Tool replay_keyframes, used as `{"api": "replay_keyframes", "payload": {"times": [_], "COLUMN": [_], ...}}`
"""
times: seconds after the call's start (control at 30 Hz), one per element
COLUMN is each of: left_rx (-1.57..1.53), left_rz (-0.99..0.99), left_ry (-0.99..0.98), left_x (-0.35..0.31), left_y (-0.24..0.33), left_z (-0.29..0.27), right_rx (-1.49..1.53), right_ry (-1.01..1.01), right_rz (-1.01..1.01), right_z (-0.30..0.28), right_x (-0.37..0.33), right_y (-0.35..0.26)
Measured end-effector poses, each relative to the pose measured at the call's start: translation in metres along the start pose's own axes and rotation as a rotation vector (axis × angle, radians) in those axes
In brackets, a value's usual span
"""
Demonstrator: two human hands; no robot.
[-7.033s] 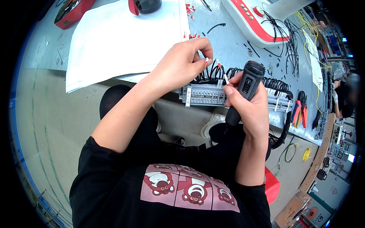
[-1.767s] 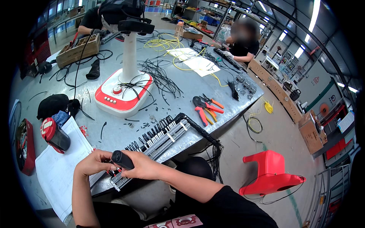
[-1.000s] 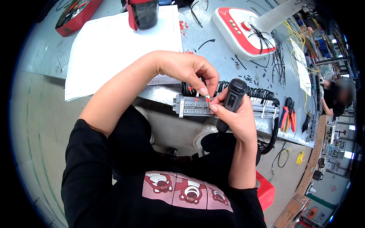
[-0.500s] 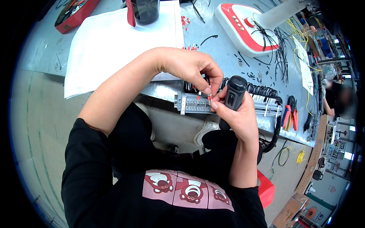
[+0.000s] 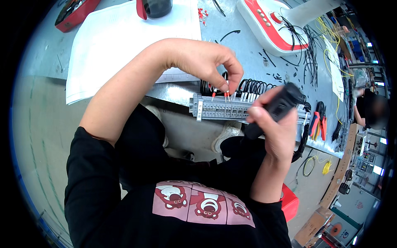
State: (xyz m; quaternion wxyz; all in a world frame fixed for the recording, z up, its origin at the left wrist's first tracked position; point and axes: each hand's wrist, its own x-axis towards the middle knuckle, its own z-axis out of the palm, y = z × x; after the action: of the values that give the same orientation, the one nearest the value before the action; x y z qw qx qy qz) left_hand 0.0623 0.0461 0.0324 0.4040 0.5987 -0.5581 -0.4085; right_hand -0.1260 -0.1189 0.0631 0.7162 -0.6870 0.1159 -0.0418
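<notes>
At the table's near edge lies a grey terminal block strip (image 5: 240, 109) with rows of screw terminals. Black wires (image 5: 252, 86) with white sleeves curve along its far side. My left hand (image 5: 206, 64) reaches over from the left, thumb and fingers pinching wires with red ferrules (image 5: 226, 94), whose metal tips point down at the strip's left part. Another red-ferruled wire hangs just beside them. In my right hand (image 5: 276, 130) is a dark grey cordless screwdriver (image 5: 284, 101), slightly blurred, held tilted above the strip's right part; its tip cannot be made out.
White paper sheets (image 5: 111, 49) cover the left of the table, with a dark cup (image 5: 159, 7) on them. Loose red ferrules (image 5: 202, 15) lie beside the paper. Farther right stand a white-and-red fan base (image 5: 269, 25), black wire scraps and pliers (image 5: 318, 122). Another person (image 5: 366, 107) is at far right.
My right hand has moved right with the screwdriver, away from the left fingers, and the tool has tilted. My left hand keeps its pinch, slightly higher in view.
</notes>
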Motion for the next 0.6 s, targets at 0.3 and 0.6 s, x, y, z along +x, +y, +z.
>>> {"api": "replay_keyframes", "payload": {"times": [0.3,0.6], "left_rx": [0.121,0.138], "left_rz": [-0.139,-0.102], "left_ry": [0.007,0.027], "left_x": [0.003,0.003], "left_y": [0.003,-0.002], "left_z": [-0.003,0.000], "right_rx": [0.230,0.120], "right_ry": [0.048,-0.004], "right_rz": [-0.727,-0.776], "right_z": [0.014,0.039], "right_x": [-0.017,-0.012], "right_y": [-0.031,-0.013]}}
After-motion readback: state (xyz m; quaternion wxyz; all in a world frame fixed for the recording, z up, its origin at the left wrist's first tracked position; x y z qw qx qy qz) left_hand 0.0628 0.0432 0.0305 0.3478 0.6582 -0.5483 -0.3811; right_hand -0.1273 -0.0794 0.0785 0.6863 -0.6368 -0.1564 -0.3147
